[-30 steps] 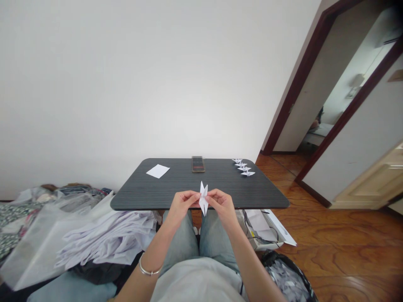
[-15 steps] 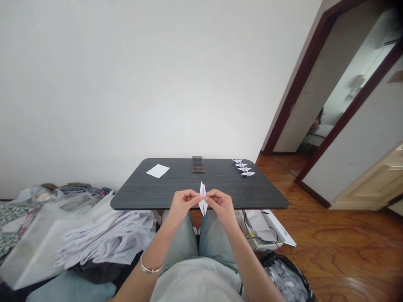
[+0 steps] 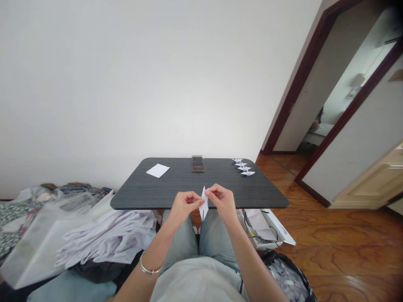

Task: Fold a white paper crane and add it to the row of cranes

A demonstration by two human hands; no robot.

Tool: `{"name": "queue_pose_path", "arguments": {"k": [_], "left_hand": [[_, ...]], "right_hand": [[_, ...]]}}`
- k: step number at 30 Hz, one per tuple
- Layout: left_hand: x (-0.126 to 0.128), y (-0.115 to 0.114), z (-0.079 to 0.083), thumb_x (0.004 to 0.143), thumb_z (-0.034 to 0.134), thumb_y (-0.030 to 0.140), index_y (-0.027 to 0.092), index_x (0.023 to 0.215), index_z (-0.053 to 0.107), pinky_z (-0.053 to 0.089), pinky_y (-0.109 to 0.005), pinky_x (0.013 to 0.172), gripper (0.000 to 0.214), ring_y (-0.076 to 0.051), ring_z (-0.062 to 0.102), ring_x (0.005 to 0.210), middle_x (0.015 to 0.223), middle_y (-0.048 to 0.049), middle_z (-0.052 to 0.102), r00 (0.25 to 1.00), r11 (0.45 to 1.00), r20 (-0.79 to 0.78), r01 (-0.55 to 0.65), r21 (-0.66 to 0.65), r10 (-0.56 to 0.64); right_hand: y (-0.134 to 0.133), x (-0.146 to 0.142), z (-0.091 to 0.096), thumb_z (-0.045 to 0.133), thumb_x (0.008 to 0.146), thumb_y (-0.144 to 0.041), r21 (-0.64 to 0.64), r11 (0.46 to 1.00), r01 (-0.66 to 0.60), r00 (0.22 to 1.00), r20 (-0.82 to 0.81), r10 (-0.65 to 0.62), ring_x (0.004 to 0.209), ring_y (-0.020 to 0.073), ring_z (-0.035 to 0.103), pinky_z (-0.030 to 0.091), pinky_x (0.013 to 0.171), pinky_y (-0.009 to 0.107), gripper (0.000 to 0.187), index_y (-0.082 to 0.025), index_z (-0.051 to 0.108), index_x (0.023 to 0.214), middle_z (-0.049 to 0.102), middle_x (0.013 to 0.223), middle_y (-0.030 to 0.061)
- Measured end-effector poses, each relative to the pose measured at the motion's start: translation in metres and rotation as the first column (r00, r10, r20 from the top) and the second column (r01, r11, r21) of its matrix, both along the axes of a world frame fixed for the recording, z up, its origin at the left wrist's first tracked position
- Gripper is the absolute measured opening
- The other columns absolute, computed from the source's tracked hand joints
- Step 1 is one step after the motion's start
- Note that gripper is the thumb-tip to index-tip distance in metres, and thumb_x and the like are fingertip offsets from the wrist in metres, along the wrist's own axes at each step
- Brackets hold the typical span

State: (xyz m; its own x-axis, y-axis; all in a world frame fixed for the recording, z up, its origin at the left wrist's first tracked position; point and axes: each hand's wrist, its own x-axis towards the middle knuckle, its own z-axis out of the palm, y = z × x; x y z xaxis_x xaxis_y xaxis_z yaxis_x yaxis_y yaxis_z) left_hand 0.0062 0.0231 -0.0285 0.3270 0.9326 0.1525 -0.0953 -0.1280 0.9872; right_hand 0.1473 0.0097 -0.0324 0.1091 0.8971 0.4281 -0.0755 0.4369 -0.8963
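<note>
A narrow folded white paper, pointed at the top and split at the lower end, is held upright over the table's near edge. My left hand pinches its left side near the middle between thumb and fingertips. On the other side, my right hand pinches it higher up, close to the top point. Several small folded paper cranes stand in a row at the table's far right. A white paper sheet lies flat at the far left.
The dark table has a phone at its back middle, near the wall. To the left are piled white cloth and plastic bags. A box with cables and a black bag of paper scraps sit at right.
My right hand has shifted up along the folded paper to near its top. The paper's upper points, apart before, now look like one, and it has turned slightly.
</note>
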Motion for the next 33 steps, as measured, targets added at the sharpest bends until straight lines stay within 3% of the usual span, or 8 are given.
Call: {"name": "queue_pose_path", "arguments": {"k": [7,11,17,23,28,33], "left_hand": [[0.0,-0.002,0.001,0.058,0.075,0.028,0.012,0.065,0.067,0.042,-0.021,0.053,0.019,-0.01,0.055,0.053,0.061,-0.0019,0.065,0.999,0.998,0.046,0.023,-0.058,-0.02],[0.001,-0.002,0.002,0.059,0.074,0.027,0.012,0.065,0.067,0.044,-0.022,0.055,0.018,-0.012,0.056,0.055,0.06,-0.0016,0.064,0.996,0.999,0.083,-0.027,-0.044,0.03],[-0.002,0.002,0.002,0.063,0.069,0.023,0.014,0.065,0.069,0.045,-0.024,0.06,0.009,-0.013,0.057,0.058,0.061,-0.0013,0.065,0.99,0.996,0.108,-0.091,0.002,0.09],[-0.005,0.005,0.0,0.066,0.065,0.017,0.016,0.065,0.071,0.046,-0.024,0.058,0.006,-0.013,0.056,0.06,0.065,-0.0019,0.062,0.985,0.968,0.052,-0.173,0.18,0.166],[-0.004,0.002,0.002,0.069,0.062,0.017,0.018,0.065,0.072,0.046,-0.024,0.059,0.01,-0.014,0.057,0.063,0.067,-0.0025,0.063,0.979,0.941,0.027,-0.202,0.272,0.203],[-0.002,0.003,-0.001,0.069,0.061,0.016,0.018,0.067,0.072,0.047,-0.024,0.059,0.012,-0.015,0.059,0.064,0.067,-0.0028,0.064,0.979,0.945,0.007,-0.2,0.258,0.205]], "right_hand": [[0.0,-0.001,0.0,0.064,0.073,-0.032,0.042,0.999,-0.001,1.0,0.005,0.0,0.054,0.0116,0.046,0.036,0.052,0.023,0.018,-0.019,0.058,0.062,0.053,0.058,-0.0022],[-0.001,0.0,-0.002,0.065,0.073,-0.031,0.099,0.995,0.03,0.996,0.083,-0.038,0.056,0.0128,0.047,0.037,0.053,0.025,0.015,-0.02,0.062,0.063,0.054,0.06,-0.0008],[-0.005,0.002,-0.004,0.068,0.07,-0.035,0.155,0.984,-0.088,0.983,0.171,0.061,0.065,0.0157,0.051,0.04,0.055,0.026,0.013,-0.023,0.069,0.074,0.056,0.069,0.0017],[-0.002,0.001,-0.009,0.056,0.078,-0.045,-0.027,1.0,0.01,1.0,-0.011,-0.01,0.05,0.011,0.043,0.035,0.045,0.021,0.029,-0.019,0.061,0.066,0.049,0.055,-0.0018],[-0.001,-0.002,-0.009,0.062,0.073,-0.041,-0.141,0.988,-0.06,0.997,0.034,0.065,0.055,0.0117,0.048,0.038,0.045,0.02,0.025,-0.018,0.06,0.064,0.054,0.06,-0.0006],[-0.001,-0.004,-0.008,0.067,0.068,-0.037,-0.187,0.976,-0.109,0.994,-0.048,0.101,0.051,0.0106,0.05,0.043,0.049,0.022,0.022,-0.017,0.059,0.062,0.056,0.056,-0.0023]]}}
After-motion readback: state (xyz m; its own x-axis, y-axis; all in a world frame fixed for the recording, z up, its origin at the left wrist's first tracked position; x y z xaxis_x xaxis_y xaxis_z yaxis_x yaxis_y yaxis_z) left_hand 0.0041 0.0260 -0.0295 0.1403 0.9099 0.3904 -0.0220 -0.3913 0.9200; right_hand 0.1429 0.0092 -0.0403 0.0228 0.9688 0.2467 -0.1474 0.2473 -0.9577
